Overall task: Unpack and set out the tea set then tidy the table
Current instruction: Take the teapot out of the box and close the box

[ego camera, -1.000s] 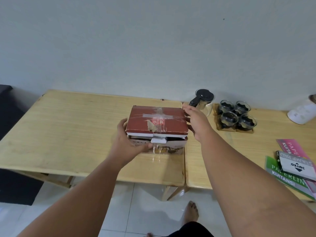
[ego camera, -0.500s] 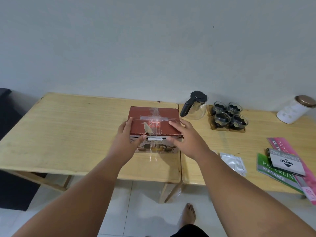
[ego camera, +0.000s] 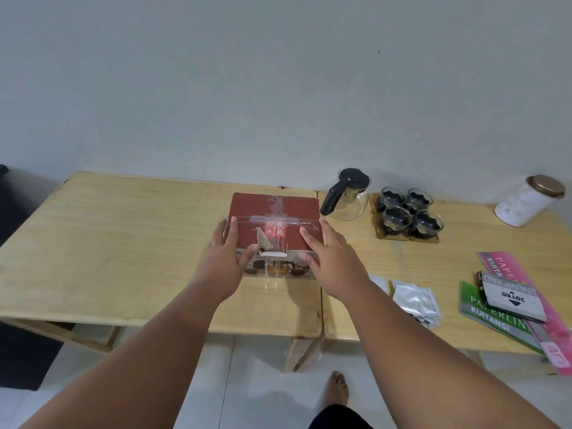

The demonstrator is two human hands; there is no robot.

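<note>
A red tea-set box (ego camera: 275,216) with clear tape across its closed lid stands on the left wooden table (ego camera: 123,243), near the seam with the right table. My left hand (ego camera: 227,258) lies on its near left corner, fingers on the lid and thumb on the front face. My right hand (ego camera: 329,258) holds the near right corner the same way. A glass teapot (ego camera: 348,195) with a black lid and handle stands behind and right of the box. Several glass cups (ego camera: 408,213) sit on a wooden tray (ego camera: 399,236) beside it.
A white canister (ego camera: 527,201) with a brown lid stands at the back right. Silver sachets (ego camera: 414,297) lie near the right table's front edge. A stamp pad box (ego camera: 510,297) rests on green and pink receipt books (ego camera: 492,314). My bare foot (ego camera: 337,388) is on the tiled floor.
My right hand has come from the box's far right corner to its near right corner. The lid, slightly raised before, now lies flat. The left hand has stayed on the near left corner.
</note>
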